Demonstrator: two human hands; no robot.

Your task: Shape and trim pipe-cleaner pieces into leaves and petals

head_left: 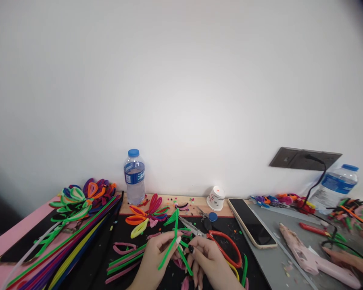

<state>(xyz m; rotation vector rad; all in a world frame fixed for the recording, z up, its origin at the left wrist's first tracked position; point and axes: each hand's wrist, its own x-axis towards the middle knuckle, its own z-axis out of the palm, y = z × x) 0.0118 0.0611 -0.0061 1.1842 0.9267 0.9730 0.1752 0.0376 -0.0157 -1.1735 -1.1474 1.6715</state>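
Green pipe cleaners (pixel 177 221) cross one another between my hands, one piece standing upright and others slanting down. My left hand (pixel 157 251) pinches them near the crossing with thumb and forefinger. From the other side, my right hand (pixel 210 257) has its fingers closed at a green strand; the exact grip is partly hidden. Scissors with red handles (pixel 237 255) lie just behind my right hand. Pink and green pipe cleaner pieces (pixel 124 264) rest on the black mat beside my left hand. A multicoloured pipe cleaner flower (pixel 145 213) lies behind them.
Long pipe cleaners (pixel 69 249) and finished flowers (pixel 75 201) lie at left. A water bottle (pixel 134 177), a paper cup (pixel 215 198) and a phone (pixel 254 223) stand or lie along the back. At right are a pink glue gun (pixel 314 257) and another person's hand (pixel 347 262).
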